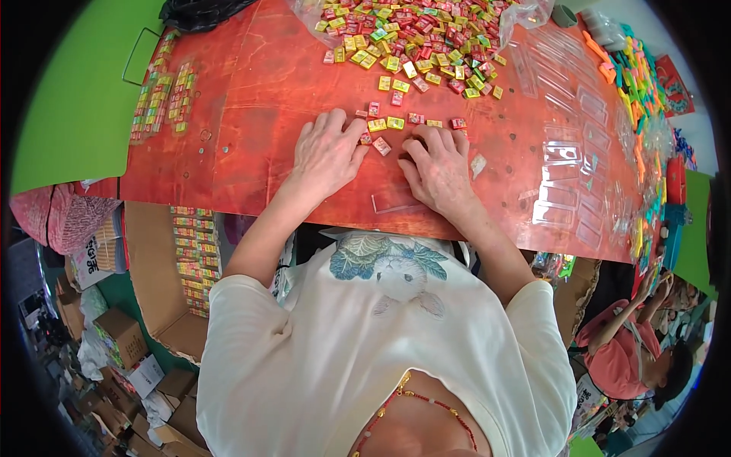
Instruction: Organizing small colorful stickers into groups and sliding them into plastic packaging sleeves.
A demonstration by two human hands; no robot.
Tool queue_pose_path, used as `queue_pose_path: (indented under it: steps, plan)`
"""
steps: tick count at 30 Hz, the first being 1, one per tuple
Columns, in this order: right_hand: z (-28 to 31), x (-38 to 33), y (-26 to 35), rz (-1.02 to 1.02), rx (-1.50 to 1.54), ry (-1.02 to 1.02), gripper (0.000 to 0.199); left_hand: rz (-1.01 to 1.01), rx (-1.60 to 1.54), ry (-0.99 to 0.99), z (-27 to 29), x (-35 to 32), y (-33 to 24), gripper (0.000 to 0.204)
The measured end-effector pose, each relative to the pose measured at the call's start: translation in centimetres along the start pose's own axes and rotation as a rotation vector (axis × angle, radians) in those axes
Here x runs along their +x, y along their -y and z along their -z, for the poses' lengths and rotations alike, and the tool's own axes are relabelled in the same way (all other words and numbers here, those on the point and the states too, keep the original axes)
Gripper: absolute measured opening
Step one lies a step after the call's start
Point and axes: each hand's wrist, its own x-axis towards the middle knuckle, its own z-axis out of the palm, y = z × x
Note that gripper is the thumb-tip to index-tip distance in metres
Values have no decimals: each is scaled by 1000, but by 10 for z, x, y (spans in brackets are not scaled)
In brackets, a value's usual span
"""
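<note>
Both my hands rest palm-down on the red table (259, 84). My left hand (327, 156) has its thumb and fingers apart, the index fingertip beside a small red box (365, 139). Across from it, my right hand (438, 164) has bent, parted fingers near a yellow box (434, 123) and a red box (458, 123). Between the hands lie a tilted red box (381, 146) and yellow boxes, one of them (395, 123) at the middle of a loose row. The undersides of my fingers are hidden. A shallow clear plastic tray (396, 206) sits near the table's front edge.
A large heap of small red, yellow and green boxes (419, 38) spreads at the far side. Stacked rows of boxes (154, 103) stand at left. Clear plastic trays (560, 171) cover the right side. An open carton (160, 266) is below left; another person (632, 343) is at right.
</note>
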Motion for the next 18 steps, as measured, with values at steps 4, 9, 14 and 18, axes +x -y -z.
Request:
queue_pose_path:
  steps: [4, 9, 14, 18]
  plan:
    - [5, 13, 6, -10, 45, -35, 24, 1, -16, 43, 7, -11, -5, 33]
    - [-9, 41, -3, 81, -17, -46, 30, 34, -31, 21, 9, -10, -9, 37]
    - [-14, 38, -11, 87, -98, -24, 20, 59, -43, -125, 7, 9, 0, 32]
    - [-5, 20, -9, 15, -16, -50, 12, 26, -1, -92, -7, 29, 16, 21]
